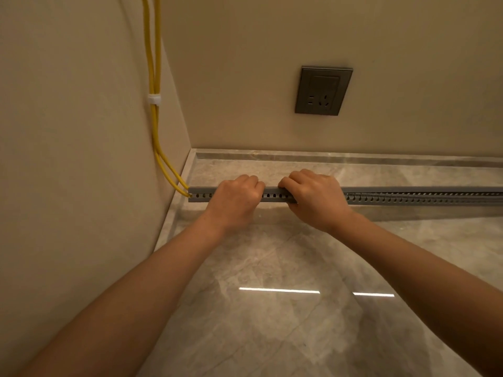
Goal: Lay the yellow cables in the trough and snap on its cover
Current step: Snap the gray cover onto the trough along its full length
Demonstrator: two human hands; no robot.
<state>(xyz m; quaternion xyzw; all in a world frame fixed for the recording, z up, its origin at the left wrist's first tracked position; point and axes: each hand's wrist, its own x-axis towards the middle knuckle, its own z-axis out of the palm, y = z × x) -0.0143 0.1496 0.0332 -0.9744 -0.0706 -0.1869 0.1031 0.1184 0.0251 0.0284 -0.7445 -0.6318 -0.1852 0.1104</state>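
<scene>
The yellow cables run down the wall into the left end of the gray trough on the floor. The left hand and the right hand both curl around its cover, pressing. Next, I think, they should press further right.

Grey wall socket, marble floor

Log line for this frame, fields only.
step: press cover | left hand: grips cover | right hand: grips cover, beside left | cables: enter trough left end | seating: unclear
</scene>
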